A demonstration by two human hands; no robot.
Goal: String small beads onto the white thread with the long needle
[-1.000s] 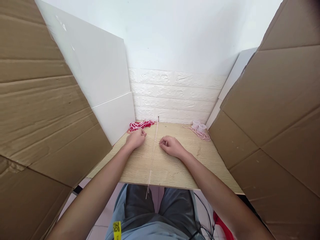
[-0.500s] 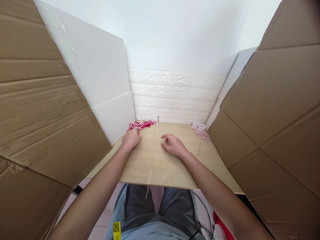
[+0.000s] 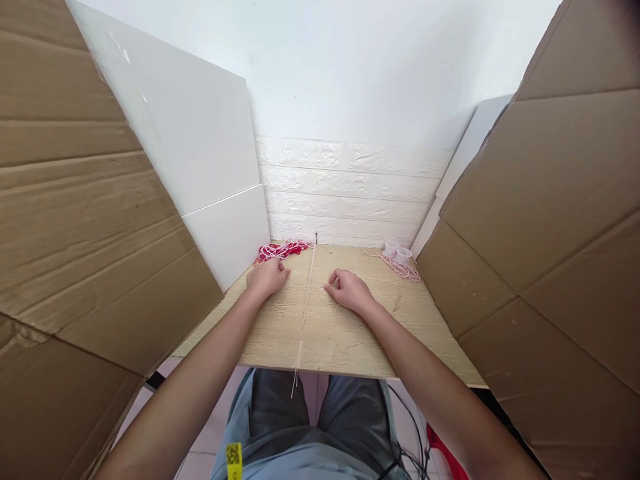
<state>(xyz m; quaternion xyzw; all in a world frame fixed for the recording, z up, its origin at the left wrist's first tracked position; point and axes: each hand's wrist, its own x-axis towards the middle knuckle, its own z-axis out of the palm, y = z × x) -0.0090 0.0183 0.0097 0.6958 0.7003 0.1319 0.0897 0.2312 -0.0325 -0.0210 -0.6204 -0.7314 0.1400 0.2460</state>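
A pale pink-white cord (image 3: 306, 307) runs taut down the table, from a small dark peg (image 3: 316, 238) at the wall to loose ends past the front edge. My left hand (image 3: 270, 275) is closed in a pinch to the left of the cord, and a faint thin thread shows by its fingertips. On the cord's right, my right hand (image 3: 347, 289) has thumb and index finger pinched together. A loop of thin thread (image 3: 345, 325) curves on the table from below this hand. What lies between the fingertips is very fine and hard to see.
Red and pink-white cords (image 3: 283, 251) lie bundled behind my left hand. Two small white cups (image 3: 403, 255) stand at the back right beside more pink cord (image 3: 403, 270). Cardboard panels (image 3: 100, 200) flank the wooden table (image 3: 370, 353), and a white brick-patterned wall (image 3: 370, 187) closes off the back.
My left hand has shifted slightly right, toward the cord. The fingers of my right hand, more apart before, have come together in a pinch. The cord has stayed in place.
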